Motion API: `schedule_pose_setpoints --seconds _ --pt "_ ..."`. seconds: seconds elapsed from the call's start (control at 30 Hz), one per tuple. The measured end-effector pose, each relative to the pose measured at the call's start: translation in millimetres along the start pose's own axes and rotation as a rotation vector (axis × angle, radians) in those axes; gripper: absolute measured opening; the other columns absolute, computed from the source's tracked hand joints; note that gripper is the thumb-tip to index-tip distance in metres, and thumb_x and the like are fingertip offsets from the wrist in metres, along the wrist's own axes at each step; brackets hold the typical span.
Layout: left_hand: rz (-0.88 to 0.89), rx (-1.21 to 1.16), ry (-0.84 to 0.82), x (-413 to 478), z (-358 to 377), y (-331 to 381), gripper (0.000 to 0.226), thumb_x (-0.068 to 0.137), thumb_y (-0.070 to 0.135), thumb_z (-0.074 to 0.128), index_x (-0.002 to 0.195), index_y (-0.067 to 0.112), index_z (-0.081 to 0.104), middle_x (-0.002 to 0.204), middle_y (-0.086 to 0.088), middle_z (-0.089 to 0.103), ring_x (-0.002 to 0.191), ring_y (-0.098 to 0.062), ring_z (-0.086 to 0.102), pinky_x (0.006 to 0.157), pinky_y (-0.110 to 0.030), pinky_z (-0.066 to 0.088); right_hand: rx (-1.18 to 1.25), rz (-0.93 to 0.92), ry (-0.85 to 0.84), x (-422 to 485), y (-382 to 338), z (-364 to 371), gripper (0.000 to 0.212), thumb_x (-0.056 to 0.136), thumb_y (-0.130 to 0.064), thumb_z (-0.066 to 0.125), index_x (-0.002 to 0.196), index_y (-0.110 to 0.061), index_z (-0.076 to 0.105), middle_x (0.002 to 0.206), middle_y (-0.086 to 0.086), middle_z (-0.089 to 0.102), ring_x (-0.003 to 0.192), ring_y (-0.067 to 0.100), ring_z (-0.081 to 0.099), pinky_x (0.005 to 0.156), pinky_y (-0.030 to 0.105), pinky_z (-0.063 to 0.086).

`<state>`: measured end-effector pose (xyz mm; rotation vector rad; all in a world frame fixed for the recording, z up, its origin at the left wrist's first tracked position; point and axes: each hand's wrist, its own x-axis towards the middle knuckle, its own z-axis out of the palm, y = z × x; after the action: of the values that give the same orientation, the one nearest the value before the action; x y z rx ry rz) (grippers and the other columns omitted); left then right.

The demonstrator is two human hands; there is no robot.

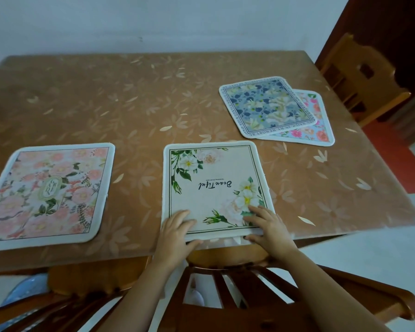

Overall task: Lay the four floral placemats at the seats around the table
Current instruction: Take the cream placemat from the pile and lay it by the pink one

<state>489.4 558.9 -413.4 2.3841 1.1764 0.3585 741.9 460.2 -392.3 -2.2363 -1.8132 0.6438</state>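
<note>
A cream placemat with white flowers and the word "Beautiful" [211, 178] lies at the table's near edge, in front of a chair. My left hand [176, 232] grips its near left corner, fingers on top and thumb under the edge. My right hand [265, 227] holds its near right corner the same way. A pink floral placemat [46, 190] lies flat at the near left. At the far right, a blue floral placemat [266, 105] lies on top of a pink-and-blue floral placemat [319, 123], partly covering it.
The table [130, 104] wears a brown leaf-patterned cover and stands against a white wall. One wooden chair [225, 291] is tucked in below my hands, another [82, 295] at the near left, a third [359, 77] at the right end.
</note>
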Motion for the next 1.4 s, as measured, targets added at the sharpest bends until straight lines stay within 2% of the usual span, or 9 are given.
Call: schedule_pose_setpoints --seconds 0.1,0.2,0.37,0.5,0.63,0.8,0.9,1.13,1.4 --pt "0.003 -0.009 -0.001 7.1 0.0 1.2 0.053 0.074 0.039 0.071 0.119 0.014 0.059 0.14 -0.005 0.042 0.133 -0.024 0.028 0.108 -0.043 0.021 0.06 0.054 0.017 1.9 5.2 -5.0 0.053 0.077 -0.032 0.07 0.126 -0.027 0.051 0.146 -0.008 0.031 0.137 0.015 0.017 0.11 0.045 0.023" --pt "0.019 -0.001 -0.007 12.3 0.0 0.7 0.052 0.074 0.04 0.071 0.118 0.015 0.06 0.14 -0.004 0.042 0.134 -0.023 0.027 0.108 -0.044 0.02 0.066 0.05 0.028 4.1 9.2 -6.7 0.054 0.077 -0.031 0.07 0.127 -0.024 0.051 0.147 -0.005 0.032 0.137 0.017 0.019 0.11 0.042 0.025" --pt "-0.052 0.115 -0.061 12.4 -0.7 -6.1 0.066 0.074 0.057 0.062 0.13 0.025 0.047 0.149 0.005 0.027 0.139 -0.015 0.008 0.109 -0.05 0.003 0.053 0.055 0.035 5.6 8.2 -3.8 0.058 0.076 -0.035 0.071 0.128 -0.023 0.05 0.147 -0.004 0.031 0.138 0.018 0.016 0.111 0.042 0.023" --pt "-0.083 0.094 -0.06 9.5 -0.8 -8.5 0.069 0.074 0.059 0.061 0.132 0.025 0.044 0.151 0.001 0.022 0.14 -0.017 0.003 0.11 -0.052 0.001 0.033 0.061 0.031 8.5 4.7 -2.3 0.062 0.075 -0.04 0.07 0.13 -0.025 0.046 0.148 -0.005 0.028 0.138 0.019 0.015 0.111 0.043 0.021" --pt "-0.012 0.058 -0.049 10.8 0.7 -9.4 0.061 0.075 0.052 0.065 0.126 0.022 0.052 0.148 -0.002 0.028 0.139 -0.018 0.009 0.11 -0.048 0.003 0.019 0.064 0.039 8.7 5.3 -0.8 0.064 0.074 -0.043 0.07 0.131 -0.026 0.045 0.149 -0.005 0.028 0.138 0.019 0.015 0.111 0.043 0.02" --pt "0.04 0.032 0.033 12.9 0.4 -9.5 0.052 0.064 0.04 0.079 0.106 0.012 0.067 0.135 -0.011 0.049 0.131 -0.029 0.034 0.101 -0.061 0.02 0.031 0.075 0.04 8.1 5.9 0.0 0.065 0.074 -0.044 0.07 0.131 -0.028 0.044 0.149 -0.008 0.026 0.139 0.016 0.012 0.112 0.043 0.018" --pt "0.06 0.034 0.046 13.3 0.2 -9.5 0.05 0.059 0.037 0.083 0.099 0.011 0.069 0.128 -0.014 0.055 0.125 -0.033 0.042 0.095 -0.064 0.027 0.035 0.074 0.044 7.4 7.1 0.2 0.065 0.074 -0.044 0.07 0.132 -0.027 0.044 0.149 -0.008 0.026 0.139 0.016 0.012 0.112 0.043 0.018" --pt "0.081 0.044 0.045 12.9 -2.5 -7.9 0.048 0.058 0.036 0.084 0.096 0.01 0.07 0.124 -0.014 0.058 0.121 -0.036 0.046 0.09 -0.065 0.032 0.016 0.065 0.027 7.0 6.8 0.0 0.063 0.075 -0.043 0.069 0.131 -0.029 0.045 0.148 -0.008 0.027 0.139 0.016 0.012 0.112 0.044 0.018" --pt "0.022 0.035 0.016 11.5 -7.3 -4.7 0.048 0.065 0.042 0.078 0.104 0.017 0.068 0.13 -0.006 0.054 0.127 -0.027 0.039 0.101 -0.058 0.025 0.072 -0.087 0.032 22.3 -27.9 8.1 0.05 0.074 -0.032 0.072 0.121 -0.024 0.057 0.142 -0.003 0.04 0.136 0.022 0.022 0.111 0.041 0.02"
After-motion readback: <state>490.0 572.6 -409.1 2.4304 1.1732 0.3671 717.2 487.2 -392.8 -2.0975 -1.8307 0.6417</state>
